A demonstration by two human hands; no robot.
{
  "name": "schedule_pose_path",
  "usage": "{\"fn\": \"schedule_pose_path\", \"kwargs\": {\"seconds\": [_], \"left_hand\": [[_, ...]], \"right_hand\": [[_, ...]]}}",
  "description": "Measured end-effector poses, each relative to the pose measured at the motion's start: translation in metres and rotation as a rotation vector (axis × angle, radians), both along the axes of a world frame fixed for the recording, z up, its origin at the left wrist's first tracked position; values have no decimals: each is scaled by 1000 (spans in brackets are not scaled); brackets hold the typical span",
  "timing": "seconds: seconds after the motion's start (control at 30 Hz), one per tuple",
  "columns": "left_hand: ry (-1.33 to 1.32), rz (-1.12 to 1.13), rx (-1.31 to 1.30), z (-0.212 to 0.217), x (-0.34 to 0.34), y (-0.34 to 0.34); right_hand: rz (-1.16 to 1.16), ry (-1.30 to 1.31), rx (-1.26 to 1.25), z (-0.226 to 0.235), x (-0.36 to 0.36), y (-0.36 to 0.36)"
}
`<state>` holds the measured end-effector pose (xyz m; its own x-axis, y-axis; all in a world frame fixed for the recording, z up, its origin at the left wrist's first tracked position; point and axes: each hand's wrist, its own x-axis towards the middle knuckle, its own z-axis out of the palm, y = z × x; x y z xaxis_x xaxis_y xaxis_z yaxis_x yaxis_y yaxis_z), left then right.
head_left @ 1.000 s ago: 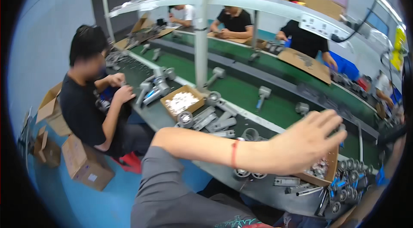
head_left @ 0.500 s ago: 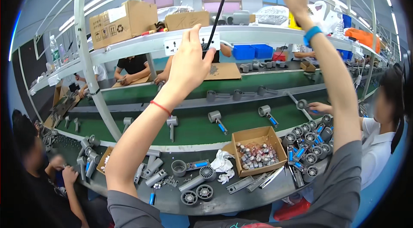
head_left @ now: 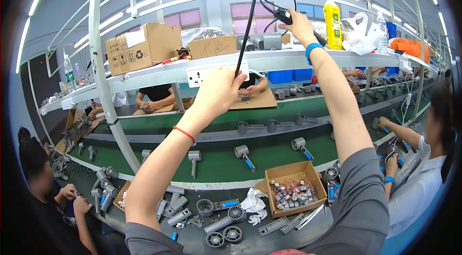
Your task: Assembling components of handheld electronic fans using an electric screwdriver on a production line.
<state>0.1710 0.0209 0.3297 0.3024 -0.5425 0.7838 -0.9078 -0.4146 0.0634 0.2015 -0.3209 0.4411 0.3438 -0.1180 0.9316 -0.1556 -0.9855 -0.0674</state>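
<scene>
My left hand (head_left: 217, 92), with a red string on its wrist, is raised at the white power strip (head_left: 195, 78) on the shelf edge. Its fingers are closed around the lower end of a black cord (head_left: 248, 26); the plug end is hidden behind them. Higher up and to the right, my right hand (head_left: 300, 27), with a blue band on the wrist, grips a small black block with a looped cord (head_left: 284, 16), which looks like a power adapter. Below my arms, grey fan housings (head_left: 232, 234) and handle shells lie on the dark bench.
A carton of small motors (head_left: 294, 192) stands on the bench beside white crumpled cloth (head_left: 253, 200). Grey fan bodies (head_left: 243, 154) lie on the green conveyor (head_left: 216, 170). The shelf holds cartons (head_left: 144, 49) and a yellow bottle (head_left: 332, 21). Co-workers sit left, right and across.
My left hand has gone from spread fingers to closed on the cord. My right hand has come down and left with the black block. The co-worker at right has reached toward the conveyor.
</scene>
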Motion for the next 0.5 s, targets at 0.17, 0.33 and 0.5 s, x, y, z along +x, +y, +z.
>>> {"fn": "schedule_pose_path", "kwargs": {"seconds": [0.17,0.33,0.5], "left_hand": [[16,-10,105,5,-6,1],[-48,-46,30,0,-8,-6],[47,-1,8,9,-16,3]], "right_hand": [[-259,199,-142,-21,51,-53],[-54,476,26,-17,56,-75],[99,565,70,-11,73,-65]]}}
